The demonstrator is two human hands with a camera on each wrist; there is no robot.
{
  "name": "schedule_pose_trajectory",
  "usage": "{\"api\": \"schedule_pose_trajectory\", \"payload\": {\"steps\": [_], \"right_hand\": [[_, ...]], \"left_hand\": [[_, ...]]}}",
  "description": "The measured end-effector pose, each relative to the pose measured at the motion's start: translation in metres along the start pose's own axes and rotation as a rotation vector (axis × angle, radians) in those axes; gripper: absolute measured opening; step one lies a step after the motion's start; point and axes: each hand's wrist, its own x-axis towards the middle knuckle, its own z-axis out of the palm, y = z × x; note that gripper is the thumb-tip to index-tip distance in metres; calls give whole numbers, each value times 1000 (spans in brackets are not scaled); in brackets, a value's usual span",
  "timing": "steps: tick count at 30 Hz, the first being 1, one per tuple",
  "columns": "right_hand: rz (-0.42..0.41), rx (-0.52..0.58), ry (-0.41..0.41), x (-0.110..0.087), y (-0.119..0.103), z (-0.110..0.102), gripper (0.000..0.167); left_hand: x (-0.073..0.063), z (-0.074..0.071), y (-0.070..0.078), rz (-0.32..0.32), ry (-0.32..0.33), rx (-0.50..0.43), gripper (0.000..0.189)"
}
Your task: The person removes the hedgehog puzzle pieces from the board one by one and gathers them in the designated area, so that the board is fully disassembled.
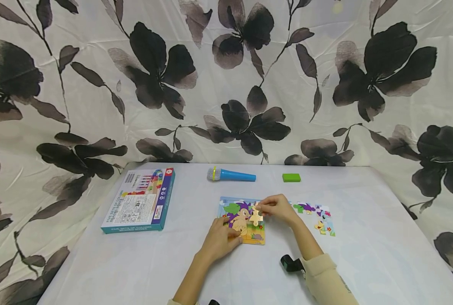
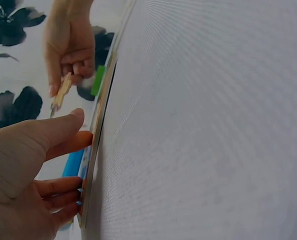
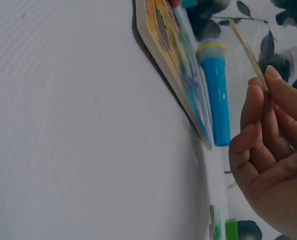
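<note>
Pinching a pale wooden jigsaw piece (image 1: pixel 256 217) above the right half of the colourful rectangular hedgehog puzzle board (image 1: pixel 254 242), the right hand (image 1: pixel 278 207) is nearer to this place; the left hand (image 1: pixel 221 239) touches the board's left part.

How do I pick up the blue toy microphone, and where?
Best by the middle of its blue handle, probably from above, thumb and fingers across it. The microphone lies on its side, the handle is long and slim, and the puzzle board sits nearer you.
</note>
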Motion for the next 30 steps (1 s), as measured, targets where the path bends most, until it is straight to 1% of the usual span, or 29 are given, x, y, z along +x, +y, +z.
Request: {"api": "schedule_pose_trajectory", "payload": {"steps": [5, 7, 12, 17, 22, 26, 30], "right_hand": [[3, -18, -16, -15, -15, -9, 22], [5, -19, -19, -21, -17, -13, 22], [7, -17, -9, -26, -2, -27, 24], [5, -53, 5, -32, 14, -41, 27], [9, -91, 14, -42, 22, -53, 28], [9, -118, 21, -51, 25, -62, 28], [37, -128, 47, -60, 28, -70, 27]], "left_hand": [[-1, 1, 0, -6, 3, -7, 24], [-1, 1, 0, -10, 3, -13, 24], [-2, 1, 0, -16, 4, -21, 24], [-2, 2, -1, -15, 5, -20, 24], [-2, 1, -1, -10, 13, -20, 24], [-2, 1, -1, -18, 11, -24, 24], [-1, 2, -1, -25, 2, -19, 26]]}}
